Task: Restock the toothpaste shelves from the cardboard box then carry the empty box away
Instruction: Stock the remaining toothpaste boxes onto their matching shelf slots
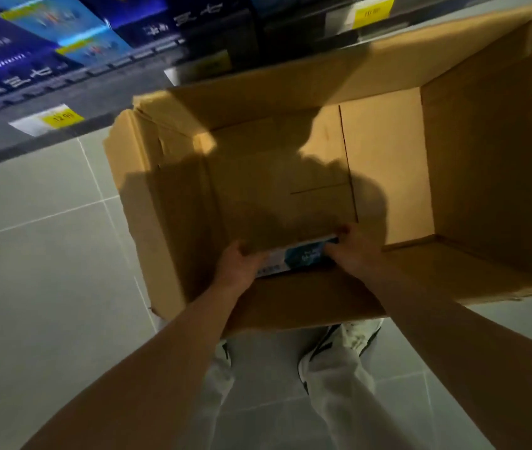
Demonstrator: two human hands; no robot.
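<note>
Head view: looking straight down past both forearms into an open box on a tiled floor, with shelving across the top.
Floor (pixel 40 287): pale grey tiles with light grout lines, under and around the box.
Box (pixel 485 164): brown cardboard, top open, flaps standing or folded outward; its near wall sits just above the person's shoes. The inside bottom is bare cardboard apart from one carton at the near wall, and a dark shadow falls across the middle of it.
Shelves (pixel 128 56): along the top edge, beyond the box's far wall; rows of blue and dark blue packs, blurred, with printing too soft to read.
Price tags (pixel 59 118): yellow and white labels on the shelf edges; one at left, another at top right.
Legs: light trousers (pixel 339 394) and pale shoes with dark trim (pixel 352 336), below the box's near wall.
Carton (pixel 297 258): a long white and teal toothpaste pack lying flat inside the box against the near wall, directly between the two hands.
Left hand (pixel 238 264): reaches over the near wall, fingers curled round the carton's left end.
Right hand (pixel 352 251): reaches in beside it, fingers curled round the carton's right end.
</note>
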